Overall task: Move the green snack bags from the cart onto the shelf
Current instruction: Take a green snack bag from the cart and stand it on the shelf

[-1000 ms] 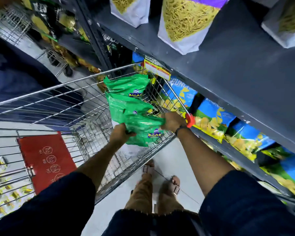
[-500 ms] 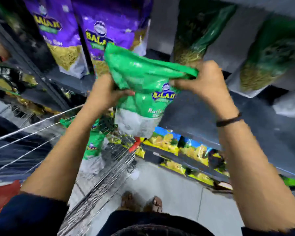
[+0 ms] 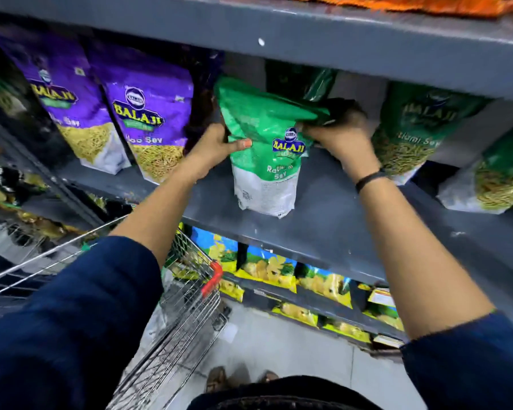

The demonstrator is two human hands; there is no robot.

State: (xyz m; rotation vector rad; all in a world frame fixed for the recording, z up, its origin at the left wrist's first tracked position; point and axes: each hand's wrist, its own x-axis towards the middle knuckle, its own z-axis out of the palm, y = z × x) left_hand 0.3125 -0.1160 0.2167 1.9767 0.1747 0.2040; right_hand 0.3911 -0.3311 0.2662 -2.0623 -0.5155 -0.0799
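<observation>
A green snack bag (image 3: 261, 161) with a white lower half stands on the grey shelf (image 3: 323, 220), its top folded over to the right. My left hand (image 3: 216, 146) grips its left edge, thumb across the front. My right hand (image 3: 341, 134) holds the folded top from the right, reaching back into the shelf. More green bags (image 3: 409, 134) stand further right on the same shelf. The wire cart (image 3: 178, 306) is below left; my left arm hides most of its basket.
Purple snack bags (image 3: 148, 122) stand left of the green bag. A shelf board (image 3: 279, 31) hangs close above. Blue and yellow packs (image 3: 279, 273) fill the lower shelves. My feet (image 3: 237, 377) are on the pale floor beside the cart.
Both hands lifted the green bag out of the cart, raised it to shelf height, then pushed it forward until its bottom rests on the shelf between the purple and green bags.
</observation>
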